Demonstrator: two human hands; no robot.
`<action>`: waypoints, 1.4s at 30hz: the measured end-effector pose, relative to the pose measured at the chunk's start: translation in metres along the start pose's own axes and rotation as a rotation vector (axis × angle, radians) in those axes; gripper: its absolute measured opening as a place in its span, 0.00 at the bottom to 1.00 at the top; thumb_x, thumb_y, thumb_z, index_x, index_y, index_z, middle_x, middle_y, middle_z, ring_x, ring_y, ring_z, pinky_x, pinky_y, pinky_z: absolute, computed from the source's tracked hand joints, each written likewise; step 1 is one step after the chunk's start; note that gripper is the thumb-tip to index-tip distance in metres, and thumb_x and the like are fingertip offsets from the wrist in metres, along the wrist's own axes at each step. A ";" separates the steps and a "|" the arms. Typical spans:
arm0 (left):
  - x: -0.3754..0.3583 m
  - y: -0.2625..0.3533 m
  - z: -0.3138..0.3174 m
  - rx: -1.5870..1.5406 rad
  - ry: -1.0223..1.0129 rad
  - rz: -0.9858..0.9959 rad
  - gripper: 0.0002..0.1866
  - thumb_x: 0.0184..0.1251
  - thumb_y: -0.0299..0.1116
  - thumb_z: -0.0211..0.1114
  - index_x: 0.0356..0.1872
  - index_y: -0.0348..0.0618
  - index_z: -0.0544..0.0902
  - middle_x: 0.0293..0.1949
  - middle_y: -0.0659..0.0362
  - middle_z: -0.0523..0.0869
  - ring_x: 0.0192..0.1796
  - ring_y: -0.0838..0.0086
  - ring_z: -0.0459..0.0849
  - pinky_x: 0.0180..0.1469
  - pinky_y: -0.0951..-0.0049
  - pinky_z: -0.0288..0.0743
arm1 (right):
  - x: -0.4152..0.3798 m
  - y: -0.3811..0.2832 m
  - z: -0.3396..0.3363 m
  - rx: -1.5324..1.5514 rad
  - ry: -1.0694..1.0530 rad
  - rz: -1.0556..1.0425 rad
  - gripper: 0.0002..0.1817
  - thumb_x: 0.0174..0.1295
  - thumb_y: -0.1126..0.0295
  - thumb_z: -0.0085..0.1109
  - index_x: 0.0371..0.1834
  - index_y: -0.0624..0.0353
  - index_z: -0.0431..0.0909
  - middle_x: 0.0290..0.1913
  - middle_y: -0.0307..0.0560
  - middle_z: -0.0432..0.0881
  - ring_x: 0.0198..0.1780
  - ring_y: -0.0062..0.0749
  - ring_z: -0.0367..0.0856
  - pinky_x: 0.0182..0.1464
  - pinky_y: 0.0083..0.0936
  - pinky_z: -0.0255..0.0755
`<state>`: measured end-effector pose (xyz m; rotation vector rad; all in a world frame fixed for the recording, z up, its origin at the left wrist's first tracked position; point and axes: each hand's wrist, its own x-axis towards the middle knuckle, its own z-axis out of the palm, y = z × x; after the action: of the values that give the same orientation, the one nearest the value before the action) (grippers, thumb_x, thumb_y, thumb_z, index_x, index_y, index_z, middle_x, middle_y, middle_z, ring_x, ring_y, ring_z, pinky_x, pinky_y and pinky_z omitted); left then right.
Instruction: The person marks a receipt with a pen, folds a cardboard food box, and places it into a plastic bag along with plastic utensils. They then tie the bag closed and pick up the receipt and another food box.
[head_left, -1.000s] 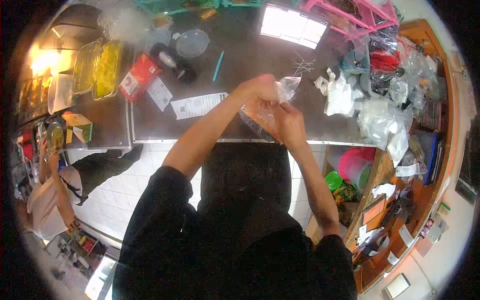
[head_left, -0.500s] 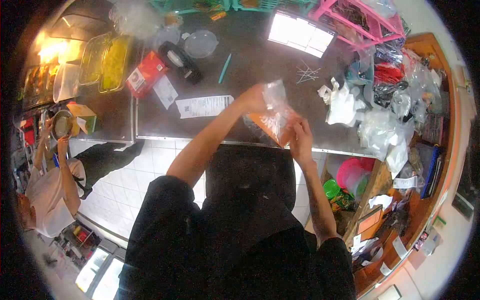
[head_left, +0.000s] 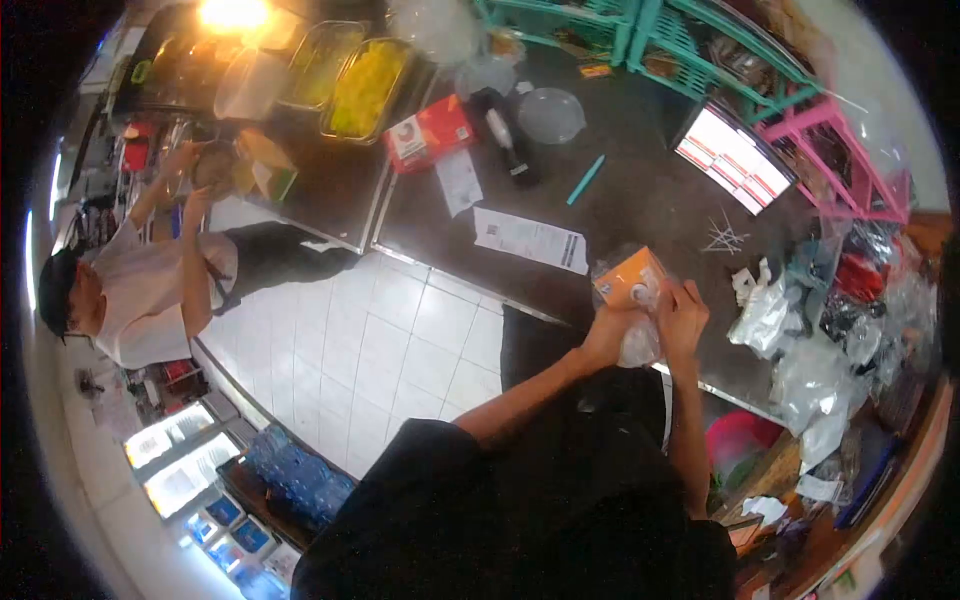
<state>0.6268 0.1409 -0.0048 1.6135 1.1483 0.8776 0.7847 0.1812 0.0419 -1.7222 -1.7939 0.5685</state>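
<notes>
Close to my body at the counter's front edge, I hold an orange box (head_left: pixel 630 279) with a white printed mark, inside clear plastic. My left hand (head_left: pixel 604 338) is closed around its lower part. A crumpled end of the clear plastic bag (head_left: pixel 640 345) hangs between my hands. At the box's right side, my right hand (head_left: pixel 683 318) has its fingers bent and pressed against the plastic. A printed receipt (head_left: pixel 530 240) lies on the counter beyond my left hand.
On the dark counter (head_left: pixel 640 170) are a teal pen (head_left: pixel 586 180), a red packet (head_left: pixel 428 134), a lit tablet (head_left: pixel 733 160), white sticks (head_left: pixel 725 236) and a round plastic lid (head_left: pixel 551 116). Plastic bags (head_left: pixel 815 375) pile up at right. Another person (head_left: pixel 150 270) holds a bowl at left.
My view has swung left, so the counter shifts right in the picture. The box has come nearer my body and turned over, with the loose plastic now below it.
</notes>
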 end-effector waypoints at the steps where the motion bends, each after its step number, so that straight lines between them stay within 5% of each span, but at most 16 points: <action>1: 0.003 0.005 -0.001 -0.131 -0.013 -0.078 0.14 0.56 0.31 0.70 0.44 0.40 0.84 0.44 0.57 0.88 0.45 0.68 0.87 0.47 0.68 0.79 | 0.003 0.001 0.004 -0.011 0.026 -0.038 0.08 0.59 0.77 0.58 0.40 0.60 0.83 0.31 0.52 0.75 0.30 0.47 0.78 0.32 0.37 0.72; 4: 0.010 0.014 -0.025 -0.173 -0.087 -0.209 0.16 0.57 0.28 0.67 0.49 0.42 0.83 0.48 0.54 0.88 0.49 0.60 0.87 0.49 0.64 0.79 | -0.005 0.010 -0.002 0.014 -0.075 0.021 0.10 0.61 0.77 0.58 0.44 0.61 0.84 0.34 0.53 0.77 0.35 0.45 0.81 0.36 0.36 0.74; 6: 0.010 0.002 -0.085 0.261 -0.187 -0.144 0.19 0.57 0.27 0.66 0.53 0.43 0.82 0.50 0.52 0.87 0.51 0.55 0.86 0.52 0.59 0.78 | -0.002 0.006 -0.011 -0.010 -0.083 -0.001 0.11 0.62 0.76 0.58 0.46 0.61 0.84 0.37 0.54 0.79 0.40 0.44 0.81 0.40 0.35 0.75; 8: 0.022 -0.030 -0.186 0.539 0.255 -0.431 0.34 0.53 0.34 0.72 0.64 0.38 0.73 0.56 0.43 0.82 0.57 0.49 0.81 0.62 0.46 0.68 | 0.009 -0.017 -0.028 -0.101 0.042 -0.131 0.12 0.62 0.76 0.58 0.48 0.62 0.84 0.42 0.56 0.80 0.45 0.44 0.81 0.45 0.33 0.75; 10: 0.070 -0.096 -0.302 0.865 0.474 0.084 0.49 0.46 0.31 0.75 0.73 0.37 0.61 0.69 0.37 0.66 0.73 0.47 0.64 0.74 0.50 0.54 | 0.021 -0.072 -0.046 -0.048 0.221 -0.002 0.12 0.63 0.76 0.57 0.48 0.61 0.84 0.47 0.57 0.81 0.50 0.45 0.79 0.51 0.33 0.74; 11: 0.106 -0.089 -0.347 1.065 0.317 -0.202 0.62 0.33 0.42 0.86 0.74 0.39 0.57 0.72 0.41 0.62 0.77 0.46 0.56 0.77 0.51 0.47 | 0.024 -0.097 -0.040 -0.023 0.311 0.057 0.12 0.64 0.76 0.56 0.48 0.60 0.84 0.49 0.58 0.81 0.53 0.46 0.79 0.53 0.33 0.73; 14: 0.149 -0.133 -0.413 1.245 0.084 0.017 0.68 0.28 0.42 0.86 0.77 0.52 0.52 0.65 0.44 0.69 0.71 0.46 0.63 0.73 0.49 0.55 | -0.007 -0.146 -0.001 0.119 0.005 -0.093 0.10 0.65 0.75 0.58 0.48 0.57 0.82 0.45 0.52 0.83 0.44 0.42 0.83 0.45 0.31 0.77; 15: 0.157 -0.140 -0.427 1.106 -0.024 -0.079 0.67 0.30 0.43 0.85 0.78 0.54 0.52 0.67 0.43 0.68 0.71 0.45 0.64 0.72 0.47 0.57 | -0.012 -0.164 0.018 0.169 -0.099 -0.143 0.10 0.65 0.75 0.59 0.48 0.56 0.81 0.44 0.50 0.84 0.41 0.40 0.84 0.43 0.30 0.78; 18: 0.165 -0.164 -0.444 0.882 -0.209 -0.239 0.64 0.34 0.44 0.81 0.78 0.60 0.52 0.67 0.42 0.68 0.69 0.42 0.68 0.68 0.45 0.65 | -0.020 -0.173 0.127 0.369 -0.293 0.447 0.14 0.64 0.72 0.64 0.52 0.56 0.78 0.40 0.46 0.84 0.35 0.30 0.83 0.32 0.30 0.78; 21: 0.153 -0.178 -0.436 0.982 -0.105 -0.119 0.61 0.34 0.41 0.80 0.77 0.60 0.56 0.63 0.43 0.73 0.65 0.43 0.72 0.63 0.47 0.71 | -0.046 -0.122 0.210 0.866 0.067 1.273 0.12 0.66 0.65 0.63 0.49 0.58 0.77 0.36 0.44 0.82 0.31 0.27 0.80 0.27 0.28 0.76; 26: 0.135 -0.151 -0.446 0.816 0.037 0.028 0.58 0.31 0.34 0.78 0.75 0.58 0.61 0.60 0.46 0.73 0.62 0.47 0.73 0.64 0.49 0.69 | -0.025 -0.114 0.241 0.740 0.383 1.402 0.19 0.66 0.59 0.61 0.50 0.62 0.75 0.30 0.46 0.80 0.22 0.28 0.77 0.24 0.24 0.72; 33: 0.087 -0.113 -0.458 0.882 -0.157 -0.102 0.59 0.25 0.28 0.74 0.74 0.56 0.64 0.62 0.47 0.73 0.66 0.46 0.70 0.67 0.49 0.66 | -0.019 -0.106 0.255 1.042 0.786 1.490 0.17 0.62 0.57 0.60 0.41 0.63 0.78 0.28 0.49 0.80 0.17 0.34 0.74 0.24 0.27 0.70; 36: 0.067 -0.135 -0.456 0.905 -0.331 -0.198 0.61 0.22 0.34 0.78 0.73 0.50 0.64 0.64 0.49 0.71 0.66 0.47 0.70 0.67 0.48 0.63 | -0.019 -0.090 0.267 0.592 0.568 1.449 0.09 0.64 0.63 0.60 0.34 0.57 0.80 0.26 0.40 0.76 0.24 0.28 0.73 0.24 0.28 0.65; 40: 0.049 -0.156 -0.454 0.828 -0.308 -0.145 0.62 0.21 0.37 0.79 0.74 0.55 0.64 0.64 0.44 0.69 0.65 0.45 0.68 0.68 0.46 0.60 | 0.006 -0.125 0.250 0.698 0.518 1.245 0.06 0.63 0.67 0.66 0.39 0.54 0.81 0.32 0.30 0.76 0.29 0.14 0.68 0.25 0.16 0.58; 42: 0.051 -0.151 -0.454 0.848 -0.295 -0.144 0.62 0.25 0.38 0.81 0.75 0.57 0.63 0.65 0.44 0.68 0.67 0.45 0.66 0.70 0.43 0.56 | 0.019 -0.134 0.251 0.591 0.550 1.037 0.07 0.62 0.66 0.68 0.35 0.53 0.79 0.25 0.31 0.74 0.22 0.11 0.65 0.23 0.14 0.57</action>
<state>0.1872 0.3352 -0.0086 2.1905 1.4926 0.0096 0.5170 0.2125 -0.0527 -1.9794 -0.2167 0.8031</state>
